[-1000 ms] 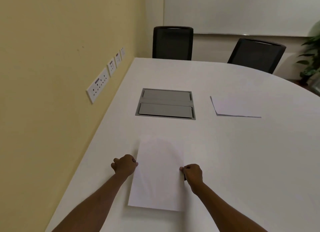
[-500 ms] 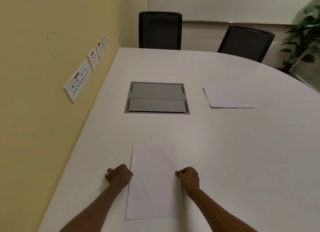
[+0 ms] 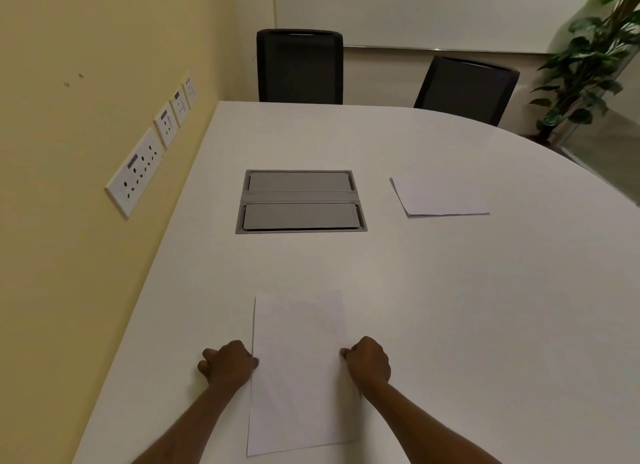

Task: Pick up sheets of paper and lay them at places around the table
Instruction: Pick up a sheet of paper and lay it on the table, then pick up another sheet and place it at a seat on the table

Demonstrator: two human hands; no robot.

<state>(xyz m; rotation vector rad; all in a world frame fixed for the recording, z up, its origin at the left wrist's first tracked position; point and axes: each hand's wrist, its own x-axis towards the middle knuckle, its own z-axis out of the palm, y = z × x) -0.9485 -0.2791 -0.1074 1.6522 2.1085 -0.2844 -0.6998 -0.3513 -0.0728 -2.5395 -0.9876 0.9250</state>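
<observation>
While both hands pinch 1 sheet of paper by its long edges, the chief risk, as a judgement, lies in the letting-go: a thin sheet drags with whichever fingers part last, so an uneven release could swing it out of square or slide it toward the near rim of the table. Lifting off too briskly might also raise a corner on the draught. The left hand is curled into a loose fist with its fingertips closed on the left edge; the right hand is curled likewise on the right edge. Whether either thumb sits under the paper cannot be told.

The sheet is plain white, unmarked, portrait to the viewer, and appears to lie flat on the tabletop just before the person, nearer than the grey cable hatch. Its near right corner looks slightly skewed. A 2nd lot of paper, apparently a thin stack, rests well apart to the right of the hatch. 2 black chairs stand at the far side.
</observation>
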